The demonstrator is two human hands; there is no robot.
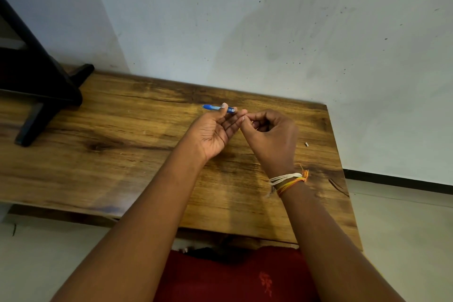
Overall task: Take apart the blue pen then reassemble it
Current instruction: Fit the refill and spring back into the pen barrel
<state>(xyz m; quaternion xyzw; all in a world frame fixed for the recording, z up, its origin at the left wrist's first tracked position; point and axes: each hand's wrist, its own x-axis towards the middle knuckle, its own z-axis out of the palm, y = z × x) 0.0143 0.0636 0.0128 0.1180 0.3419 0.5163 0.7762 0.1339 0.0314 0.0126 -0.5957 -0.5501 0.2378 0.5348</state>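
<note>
My left hand holds the blue pen between thumb and fingertips, above the far middle of the wooden table. The pen lies level, its blue end pointing left. My right hand is curled right beside the pen's right end, its fingertips pinched together against my left fingers. What the right fingers pinch is hidden. A small white piece lies on the table to the right of my right hand.
A black stand sits on the table's far left corner. A white wall rises straight behind the table. The table's right edge is close to my right wrist, with tiled floor beyond.
</note>
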